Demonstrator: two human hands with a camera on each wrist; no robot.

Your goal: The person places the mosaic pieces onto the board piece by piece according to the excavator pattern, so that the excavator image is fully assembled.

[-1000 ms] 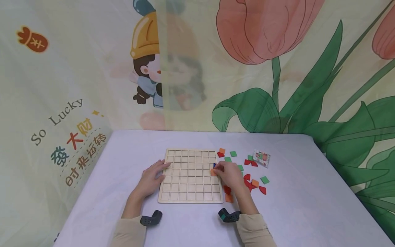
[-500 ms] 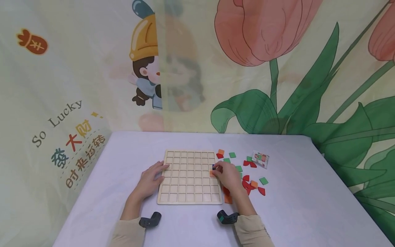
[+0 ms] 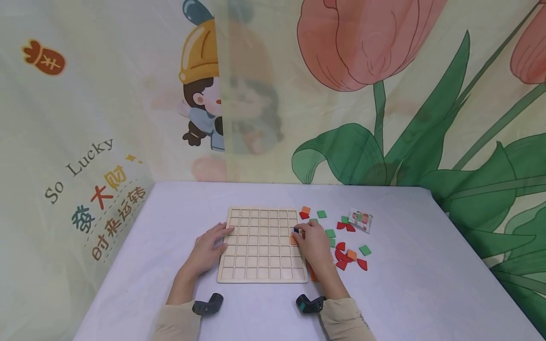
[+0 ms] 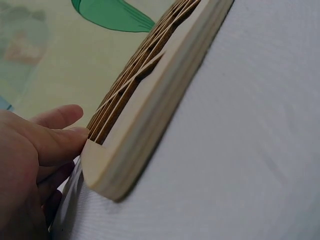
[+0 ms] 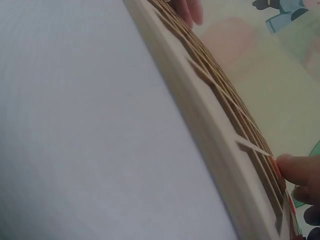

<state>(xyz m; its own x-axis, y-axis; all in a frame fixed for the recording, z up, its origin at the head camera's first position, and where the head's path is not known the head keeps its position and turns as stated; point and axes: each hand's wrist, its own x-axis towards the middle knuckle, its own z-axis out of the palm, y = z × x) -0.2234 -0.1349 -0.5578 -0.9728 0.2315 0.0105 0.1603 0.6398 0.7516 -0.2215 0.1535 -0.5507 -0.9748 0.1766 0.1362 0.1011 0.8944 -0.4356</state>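
Note:
A wooden grid board (image 3: 262, 278) lies flat on the table. My left hand (image 3: 206, 248) rests on its left edge with fingers extended; the thumb touches the rim in the left wrist view. At the board's right side, my right hand (image 3: 315, 242) pinches a small dark blue piece (image 3: 296, 230) between thumb and index finger, over the right-hand column. Just below those fingertips an orange square tile (image 3: 293, 240) sits in the grid, partly covered by the thumb. The right wrist view shows the thumb (image 5: 290, 167) at the grid's far edge; the blue piece is hidden there.
Right of the board lie several loose green tiles (image 3: 364, 249), red quarter-round pieces (image 3: 362, 264) and orange tiles (image 3: 351, 255). A small printed packet (image 3: 360, 220) lies behind them. My right forearm partly covers an orange piece (image 3: 313, 273). A printed curtain hangs behind the table.
My right hand has turned slightly at the same spot, its wrist shifting left, with the dark blue piece still at the fingertips. The left hand stays on the board's edge.

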